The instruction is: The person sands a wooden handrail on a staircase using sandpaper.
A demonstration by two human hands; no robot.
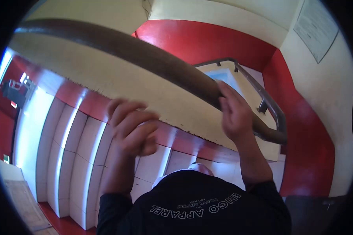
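A thick brown handrail (157, 58) slants across the view from upper left to lower right. On its lower stretch lies my right hand (238, 115), with the fingers over the far side and the thumb against the near side. My left hand (133, 127) is raised below the rail and apart from it, somewhat blurred by motion. Its fingers are loosely bent with gaps between them, and I see nothing in them.
Tiled stairs (72, 156) run along the lower left, beside a cream parapet (106, 82) under the rail. A second rail section (259, 86) bends round at the right. Red-and-cream walls (302, 121) enclose the landing, with a paper notice (317, 29) posted upper right.
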